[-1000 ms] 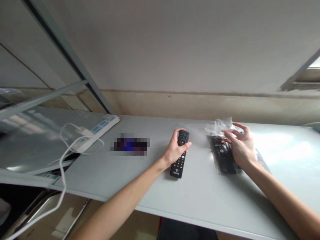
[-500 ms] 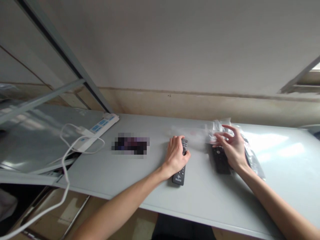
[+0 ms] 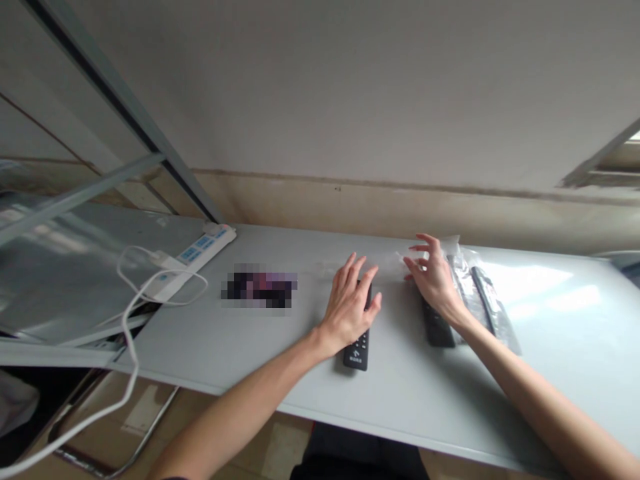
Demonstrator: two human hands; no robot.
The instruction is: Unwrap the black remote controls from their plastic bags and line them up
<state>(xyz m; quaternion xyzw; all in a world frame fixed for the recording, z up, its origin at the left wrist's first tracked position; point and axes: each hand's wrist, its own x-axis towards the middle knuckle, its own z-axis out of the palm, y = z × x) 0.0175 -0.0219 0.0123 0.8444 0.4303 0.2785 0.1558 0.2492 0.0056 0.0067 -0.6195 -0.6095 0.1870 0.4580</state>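
A black remote control (image 3: 356, 357) lies on the grey table, its lower buttons facing up. Above its upper half hovers my left hand (image 3: 347, 307), fingers spread and not gripping it; the palm hides part of the keys. My right hand (image 3: 434, 277) is at the near end of a thin clear plastic bag (image 3: 383, 263), its fingers bent and apart. Whether the fingertips touch that film I cannot tell. Partly under the right wrist lies a second black remote (image 3: 437, 327). Beside it is another clear bag (image 3: 505, 327) with a slim dark remote (image 3: 484, 297) on or in it.
A pixelated dark object (image 3: 260, 288) lies left of my left hand. Further left, a white power strip (image 3: 197, 257) with a looping white cable (image 3: 131, 340) rests by a metal frame post (image 3: 183, 173). A wall runs along the table's back edge (image 3: 300, 230).
My left hand has let go of the remote and lifted its fingers. My right hand has moved left, off the bagged remotes, and the clear film has shifted left too.
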